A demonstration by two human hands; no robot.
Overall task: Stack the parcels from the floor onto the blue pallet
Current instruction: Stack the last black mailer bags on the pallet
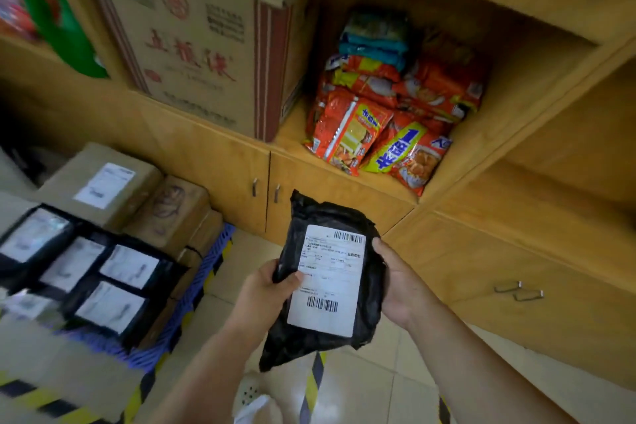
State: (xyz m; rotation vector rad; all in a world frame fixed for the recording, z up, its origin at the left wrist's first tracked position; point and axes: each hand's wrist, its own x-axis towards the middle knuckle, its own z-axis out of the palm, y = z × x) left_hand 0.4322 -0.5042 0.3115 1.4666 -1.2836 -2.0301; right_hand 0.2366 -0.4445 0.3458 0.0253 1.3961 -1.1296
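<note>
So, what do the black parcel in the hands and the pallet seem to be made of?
The black parcel, held by the left hand and right hand, looks like thin plastic film: glossy, wrinkled, with a white paper label. The blue pallet appears to be moulded plastic, judging by its even colour and grid edge, though it is blurred.

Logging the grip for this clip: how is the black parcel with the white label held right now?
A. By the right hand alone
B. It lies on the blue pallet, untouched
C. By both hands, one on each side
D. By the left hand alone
C: the left hand and the right hand each grip a side of the black parcel, off the blue pallet.
</note>
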